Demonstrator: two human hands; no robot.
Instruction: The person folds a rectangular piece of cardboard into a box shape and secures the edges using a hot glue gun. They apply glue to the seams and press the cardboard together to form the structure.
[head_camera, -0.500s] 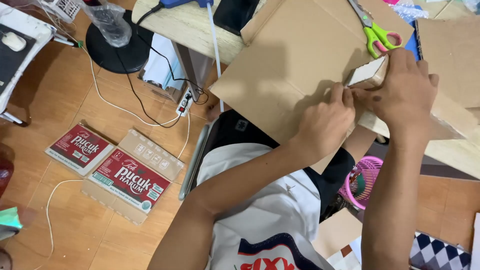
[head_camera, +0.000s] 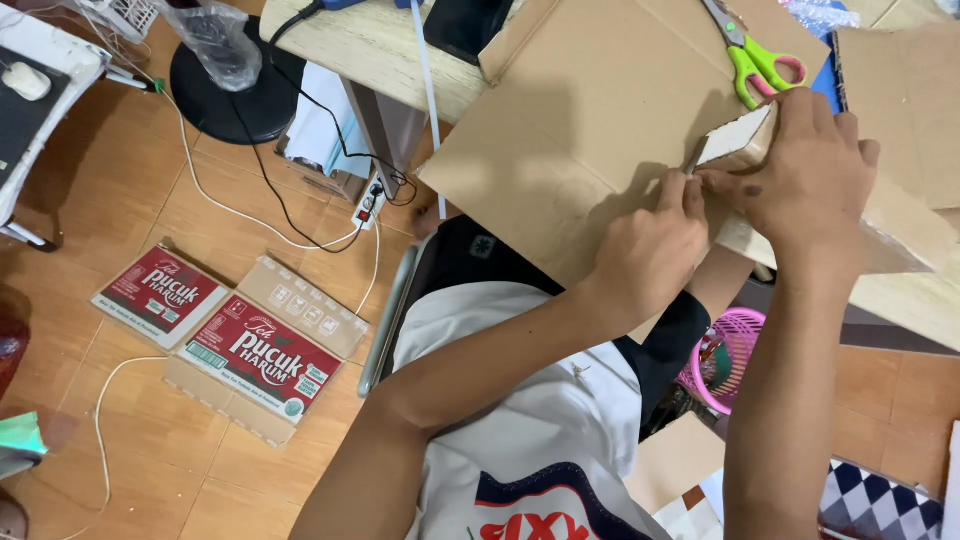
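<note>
**Hands pressing a small cardboard piece onto a large sheet**

Cardboard work at the edge of a wooden worktop, seen from above. The left hand lies on the large cardboard sheet, its grip closed, fingertips pinching the near corner of a small cardboard piece. The right hand covers the same piece from the other side, fingers curled over it and pressing down; how much of the piece it encloses cannot be told. The piece sits on the sheet, just below a pair of green-handled scissors lying untouched.

Compared with half a second earlier, both hands keep the same hold and the piece has not shifted on the sheet; only the viewpoint has moved slightly. The judgement is that the work remains in a pressing or folding step, not yet released.

On the tiled floor lie two flattened red printed cartons, a white power strip with cables, and a black round fan base. A pink basket stands beneath the worktop.
</note>
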